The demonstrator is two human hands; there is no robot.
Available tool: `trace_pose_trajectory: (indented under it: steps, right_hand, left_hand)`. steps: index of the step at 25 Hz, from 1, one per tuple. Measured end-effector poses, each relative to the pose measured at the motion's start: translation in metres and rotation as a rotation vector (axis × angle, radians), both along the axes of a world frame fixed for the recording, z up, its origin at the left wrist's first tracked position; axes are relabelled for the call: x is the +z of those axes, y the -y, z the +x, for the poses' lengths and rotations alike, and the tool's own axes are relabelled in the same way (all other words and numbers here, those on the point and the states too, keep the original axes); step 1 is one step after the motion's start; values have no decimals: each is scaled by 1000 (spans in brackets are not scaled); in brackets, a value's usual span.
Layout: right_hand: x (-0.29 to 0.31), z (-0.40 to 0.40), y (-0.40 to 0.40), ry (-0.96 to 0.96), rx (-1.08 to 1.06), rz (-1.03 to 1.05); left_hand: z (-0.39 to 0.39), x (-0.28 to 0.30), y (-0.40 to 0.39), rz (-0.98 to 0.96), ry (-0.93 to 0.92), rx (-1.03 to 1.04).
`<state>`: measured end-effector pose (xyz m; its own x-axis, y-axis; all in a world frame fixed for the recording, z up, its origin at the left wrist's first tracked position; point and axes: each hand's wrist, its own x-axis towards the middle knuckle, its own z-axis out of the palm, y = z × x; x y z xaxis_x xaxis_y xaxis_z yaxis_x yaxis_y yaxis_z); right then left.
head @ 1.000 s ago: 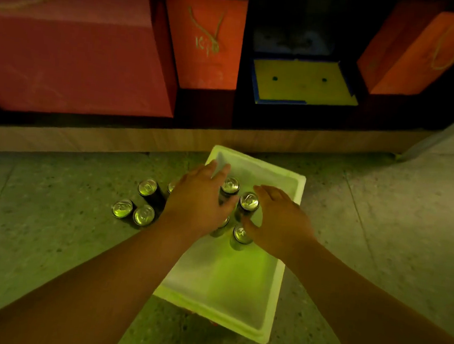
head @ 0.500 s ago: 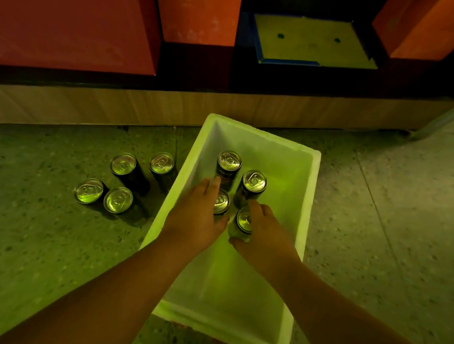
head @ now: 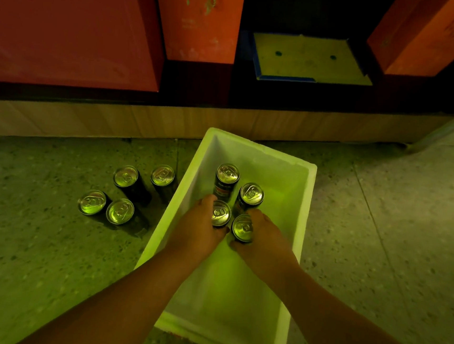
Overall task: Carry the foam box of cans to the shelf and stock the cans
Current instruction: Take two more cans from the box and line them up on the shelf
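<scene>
Speckled stone floor (head: pixel 379 240) runs up to a low wooden plinth, and on it our white foam box (head: pixel 303 211) sits at an angle, close in front of the shelf (head: pixel 308 102). Four cans stand upright inside, bunched toward its far half. We have both hands down in the box: our left hand (head: pixel 199 227) curls round the near-left can (head: pixel 221 213), and our right hand (head: pixel 262 239) wraps the near-right can (head: pixel 242 227), fingers closed on the walls just below the rims. Both forearms reach in from the near edge, wrists dipped below the box wall.

We judge the cans full, so fairly heavy for their size, rigid, and smooth enough to slip; gripping the body mid-height rather than the lid should hold best. The foam is light and crumbly at the edges, better lifted from beneath.

Two more cans (head: pixel 251 194) wait behind our fingers. Four others (head: pixel 120 211) stand grouped on the floor just left of the box. Red bags (head: pixel 201 18) and a flat yellow board (head: pixel 307 58) occupy the shelf.
</scene>
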<state>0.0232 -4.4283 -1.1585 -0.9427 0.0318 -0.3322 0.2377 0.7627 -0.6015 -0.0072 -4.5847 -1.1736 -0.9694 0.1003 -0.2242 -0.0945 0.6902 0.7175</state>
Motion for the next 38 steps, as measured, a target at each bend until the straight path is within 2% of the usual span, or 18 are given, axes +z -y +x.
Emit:
trace_pose_trajectory:
  steps: [5,10,15,19,23,26,28,31,35,38]
  right_hand:
    - [90,-24,-2,-46,25,-53]
    - [255,-57,-5,-118,54,-126]
    - [482,-69,-6,-209,95,-118]
    - [680,-77,5,-283,132,-137]
    - [863,-79,38,-388,135,-180]
    - [980,-77,75,-448,143,-249]
    - [1041,-73,106,-485,155,-302]
    - [1102,-65,155,-545,160,-346]
    - [1138,-63,218,-605,104,-436]
    - [1145,-71,254,-612,98,-403]
  left_hand:
    - [-25,98,5,21,-49,14]
    - [-50,268,10,56,-121,73]
    - [-56,493,30,86,-158,80]
    - [-59,700,54,133,-218,122]
    - [-51,890,92,183,-275,156]
    - [-44,1005,132,207,-324,176]
    - [-41,1063,167,214,-362,203]
    - [-31,1122,220,233,-419,180]
    - [-12,1162,279,329,-435,160]
    - [-15,1172,312,341,-426,158]
